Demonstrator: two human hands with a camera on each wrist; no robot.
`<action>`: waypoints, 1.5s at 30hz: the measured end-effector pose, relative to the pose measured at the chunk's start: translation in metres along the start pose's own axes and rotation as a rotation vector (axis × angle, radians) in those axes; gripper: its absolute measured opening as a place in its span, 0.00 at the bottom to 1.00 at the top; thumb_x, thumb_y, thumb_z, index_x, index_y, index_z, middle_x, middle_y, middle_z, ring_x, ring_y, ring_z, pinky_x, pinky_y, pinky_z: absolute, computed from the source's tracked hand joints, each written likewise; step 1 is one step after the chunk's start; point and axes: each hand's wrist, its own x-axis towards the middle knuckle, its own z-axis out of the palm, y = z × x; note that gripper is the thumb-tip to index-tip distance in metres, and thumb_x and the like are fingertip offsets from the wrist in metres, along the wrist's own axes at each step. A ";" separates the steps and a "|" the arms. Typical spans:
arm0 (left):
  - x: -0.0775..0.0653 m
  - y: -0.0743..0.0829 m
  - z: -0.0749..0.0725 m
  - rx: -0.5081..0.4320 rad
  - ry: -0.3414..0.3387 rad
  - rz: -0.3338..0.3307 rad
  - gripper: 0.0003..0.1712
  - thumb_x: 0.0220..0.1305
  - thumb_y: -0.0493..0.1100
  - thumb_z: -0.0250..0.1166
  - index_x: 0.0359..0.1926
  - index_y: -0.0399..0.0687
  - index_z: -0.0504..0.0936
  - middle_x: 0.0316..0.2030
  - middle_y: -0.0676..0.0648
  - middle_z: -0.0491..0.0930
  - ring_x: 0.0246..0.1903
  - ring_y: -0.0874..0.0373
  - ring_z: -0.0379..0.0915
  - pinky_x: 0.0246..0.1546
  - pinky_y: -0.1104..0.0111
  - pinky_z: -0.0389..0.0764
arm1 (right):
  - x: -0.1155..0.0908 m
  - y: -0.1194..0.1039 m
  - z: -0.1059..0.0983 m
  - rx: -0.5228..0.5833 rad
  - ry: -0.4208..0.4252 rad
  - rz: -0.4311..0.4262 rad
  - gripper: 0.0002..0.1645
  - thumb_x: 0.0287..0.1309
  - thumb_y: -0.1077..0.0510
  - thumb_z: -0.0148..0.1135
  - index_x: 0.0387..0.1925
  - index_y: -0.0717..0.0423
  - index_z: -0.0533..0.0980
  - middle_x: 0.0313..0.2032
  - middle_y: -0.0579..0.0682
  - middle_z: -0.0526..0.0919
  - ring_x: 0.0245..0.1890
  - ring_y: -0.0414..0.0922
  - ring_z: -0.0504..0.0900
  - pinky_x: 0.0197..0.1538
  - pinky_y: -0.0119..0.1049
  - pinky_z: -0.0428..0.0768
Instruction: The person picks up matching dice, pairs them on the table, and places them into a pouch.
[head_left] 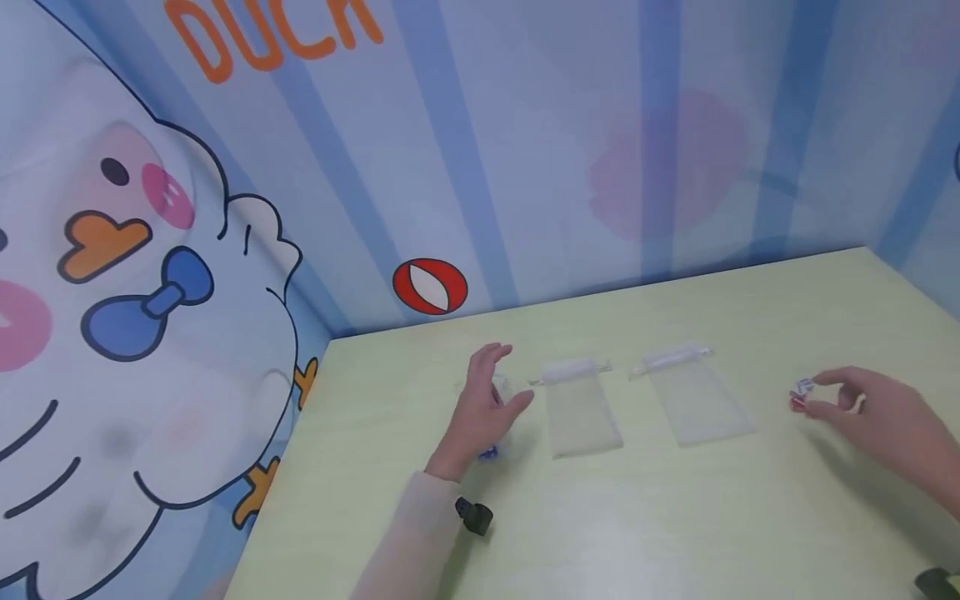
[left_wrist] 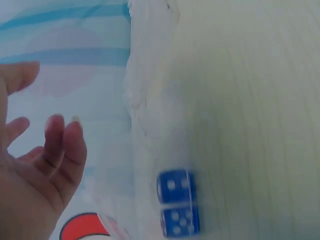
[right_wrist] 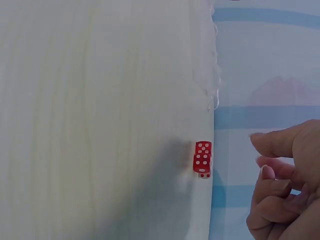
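A: In the head view, what sat on the pale green table (head_left: 675, 517)?

B: Two sheer white drawstring pouches lay flat at the centre, the middle pouch (head_left: 581, 408) and the right pouch (head_left: 693, 400), mouths toward the wall. A third pouch (head_left: 501, 392) at centre left lay mostly under the left hand (head_left: 483, 408). That hand hovered with fingers loosely spread, gripping nothing I could see, a speck of blue dice (head_left: 488, 452) beneath its heel.

A: And the other hand?

B: The right hand (head_left: 877, 417), at the right edge, had thumb and forefinger curved toward the red dice (head_left: 801, 393). Whether they pinched them or merely neared them, I couldn't tell there.

A: Did the left wrist view help?

B: Yes. The two blue dice (left_wrist: 177, 202) lay side by side at lower centre, apparently inside the gauzy pouch (left_wrist: 150, 100), which would explain the haze over them. The left hand (left_wrist: 35, 175) was at lower left, fingers relaxed and apart from the fabric.

A: The right wrist view?

B: The red dice (right_wrist: 202, 159) lay stacked together on the table at centre right, touching nothing else. The right hand (right_wrist: 282, 185) was at lower right, fingers (right_wrist: 275, 142) curled but empty, just beside them. A pouch's frayed edge (right_wrist: 207, 75) showed above, probably the right one.
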 end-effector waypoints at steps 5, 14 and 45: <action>-0.001 0.009 0.013 0.140 -0.119 0.041 0.48 0.50 0.64 0.63 0.68 0.73 0.46 0.68 0.63 0.36 0.37 0.54 0.76 0.37 0.58 0.76 | 0.002 0.007 0.001 -0.010 -0.065 0.047 0.27 0.51 0.51 0.64 0.44 0.70 0.72 0.23 0.51 0.73 0.14 0.42 0.65 0.17 0.35 0.63; -0.002 0.010 0.037 0.417 -0.339 0.036 0.43 0.52 0.65 0.60 0.67 0.65 0.56 0.68 0.49 0.50 0.46 0.56 0.74 0.42 0.64 0.74 | 0.003 0.021 0.012 0.019 -0.213 0.110 0.25 0.53 0.54 0.61 0.42 0.74 0.72 0.24 0.54 0.76 0.20 0.44 0.71 0.20 0.36 0.69; 0.006 0.018 0.054 0.560 -0.515 0.056 0.35 0.54 0.63 0.60 0.63 0.67 0.64 0.67 0.41 0.48 0.59 0.54 0.62 0.45 0.66 0.73 | 0.009 0.022 0.008 0.037 -0.233 0.126 0.25 0.50 0.50 0.64 0.39 0.71 0.75 0.25 0.54 0.78 0.21 0.44 0.72 0.21 0.36 0.70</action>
